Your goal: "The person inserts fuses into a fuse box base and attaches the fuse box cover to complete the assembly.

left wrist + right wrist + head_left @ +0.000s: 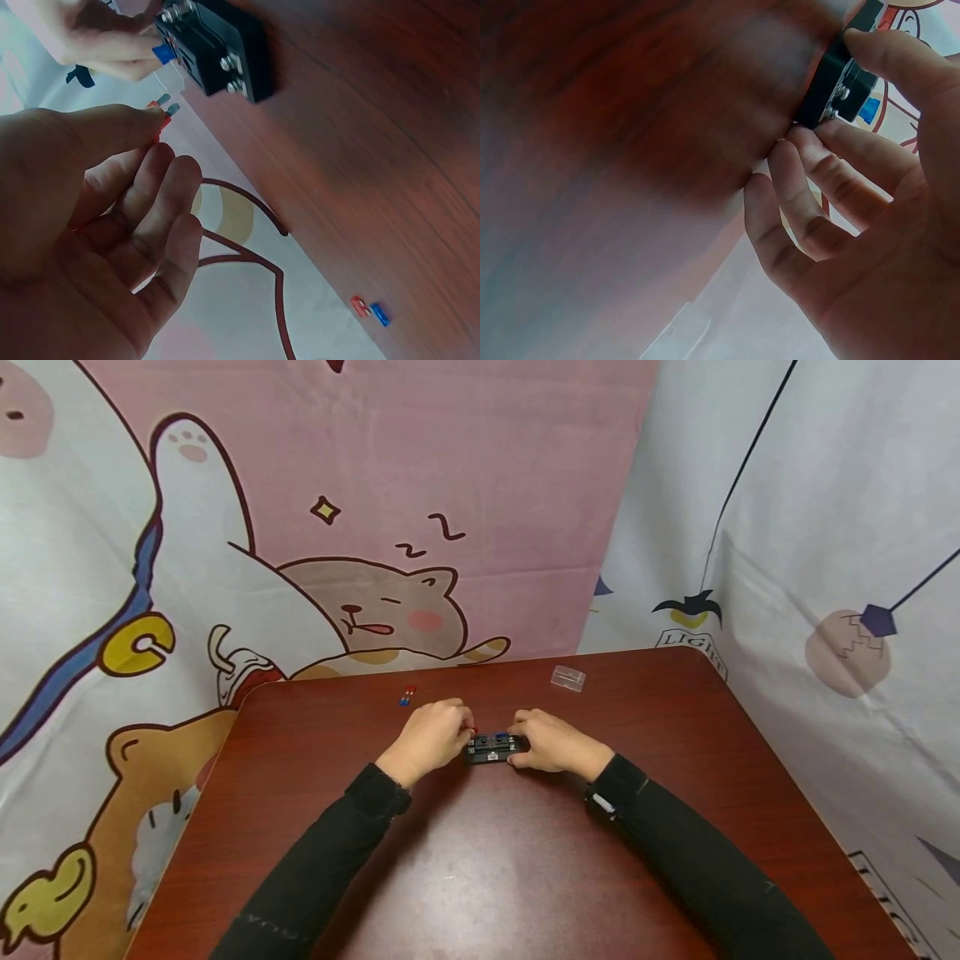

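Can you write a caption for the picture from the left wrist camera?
Left hand pinches a small red fuse beside the black fuse block held by the right hand.

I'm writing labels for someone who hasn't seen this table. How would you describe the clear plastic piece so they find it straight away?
Start at the dark red-brown table and look toward its far edge, right of centre, beyond the right hand. There lies the clear plastic piece, alone and untouched. Unlike the black block between the hands or the tiny red and blue pieces at far left, it is see-through and colourless.
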`<state>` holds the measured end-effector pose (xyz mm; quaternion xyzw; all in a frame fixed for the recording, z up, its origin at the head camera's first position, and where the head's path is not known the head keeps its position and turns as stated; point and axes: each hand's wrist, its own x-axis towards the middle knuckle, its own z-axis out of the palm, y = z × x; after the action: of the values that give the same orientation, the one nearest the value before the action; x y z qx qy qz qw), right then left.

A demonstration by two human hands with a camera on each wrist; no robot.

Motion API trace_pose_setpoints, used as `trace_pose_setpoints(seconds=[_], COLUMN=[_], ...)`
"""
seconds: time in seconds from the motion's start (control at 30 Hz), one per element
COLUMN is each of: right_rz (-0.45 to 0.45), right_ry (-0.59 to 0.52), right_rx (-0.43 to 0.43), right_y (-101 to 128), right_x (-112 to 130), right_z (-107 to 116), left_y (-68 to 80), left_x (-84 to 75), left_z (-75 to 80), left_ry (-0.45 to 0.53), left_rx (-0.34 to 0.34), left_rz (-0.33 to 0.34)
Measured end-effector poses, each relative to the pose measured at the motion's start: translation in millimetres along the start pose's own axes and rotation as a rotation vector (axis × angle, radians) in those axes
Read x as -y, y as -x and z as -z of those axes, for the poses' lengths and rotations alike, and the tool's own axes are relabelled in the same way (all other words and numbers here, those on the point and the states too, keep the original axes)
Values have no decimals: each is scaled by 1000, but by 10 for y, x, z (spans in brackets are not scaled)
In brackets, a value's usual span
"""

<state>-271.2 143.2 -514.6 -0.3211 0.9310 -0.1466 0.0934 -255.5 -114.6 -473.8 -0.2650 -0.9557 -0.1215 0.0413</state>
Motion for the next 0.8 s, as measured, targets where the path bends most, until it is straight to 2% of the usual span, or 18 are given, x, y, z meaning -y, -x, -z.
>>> trace_pose_setpoints(seconds=[0.33,0.8], right_rz=[8,-1], right_ry=[9,7], right_rx=[-16,-13], right_y=[6,4], right_x=[18,11], right_z=[6,-16], left_y=[-96,-141], left_x=[-104,-62], left_z=[-82,-182], left_ry=[-43,-72], left_rx=[18,4], left_rz=[-43,-63])
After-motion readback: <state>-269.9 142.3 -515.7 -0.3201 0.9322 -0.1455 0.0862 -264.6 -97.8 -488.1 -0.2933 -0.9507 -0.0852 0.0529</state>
